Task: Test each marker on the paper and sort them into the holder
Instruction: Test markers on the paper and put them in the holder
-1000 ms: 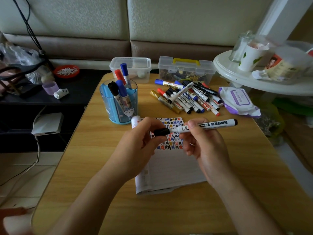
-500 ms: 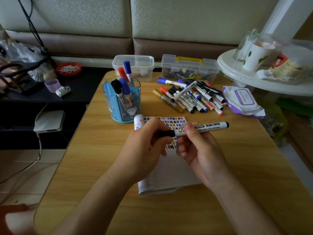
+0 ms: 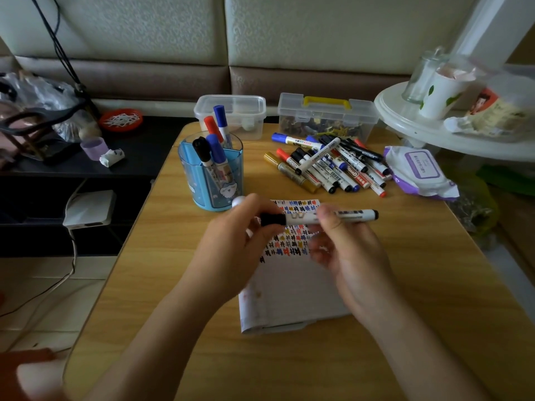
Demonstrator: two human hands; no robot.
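in the middle of the frame both hands hold one white marker (image 3: pixel 327 217) level, just above the paper (image 3: pixel 292 287). the left hand (image 3: pixel 231 250) has its grip curled around the black cap end. the right hand (image 3: pixel 350 256) pinches the barrel, so both grips are clamped on the marker. the paper lies on the tabletop (image 3: pixel 434 285), its upper part full of coloured test marks. further up, left of centre, the blue holder (image 3: pixel 211 180) stands with some markers inside. to its right a loose pile of markers (image 3: pixel 327 166) lies beside a wipes pack (image 3: pixel 419 172).
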